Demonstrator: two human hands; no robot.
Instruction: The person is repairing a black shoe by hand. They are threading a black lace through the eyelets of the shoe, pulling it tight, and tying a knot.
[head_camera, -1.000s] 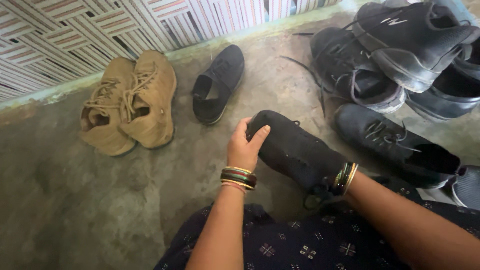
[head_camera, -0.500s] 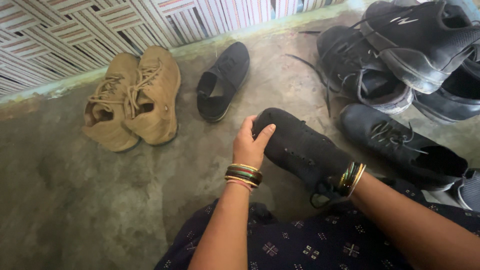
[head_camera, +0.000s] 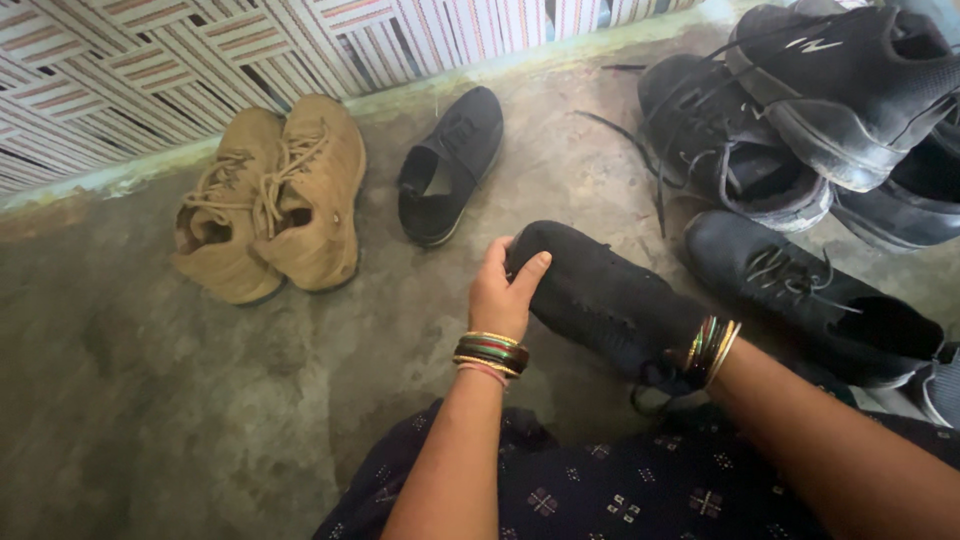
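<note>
The left hand (head_camera: 505, 290) grips the toe of a black fabric shoe (head_camera: 600, 300), thumb laid over the top of the toe and fingers curled round its far side, so the hand is closed on it. The shoe lies tilted just above the person's lap, toe toward the left hand, heel end toward the right hand. The right hand itself is hidden inside or behind the heel opening, only its wrist with striped bangles (head_camera: 712, 350) showing; whether its fingers are spread or closed cannot be told.

Beyond the left hand, a little farther off on the concrete floor (head_camera: 150, 400), lies a single black slip-on shoe (head_camera: 450, 165). Further to that hand's left sits a pair of tan lace-up shoes (head_camera: 275, 195), touching each other. Past the right wrist rests a black lace-up shoe (head_camera: 810, 295), and beyond it a pile of black sneakers (head_camera: 800, 110) stacked on one another
</note>
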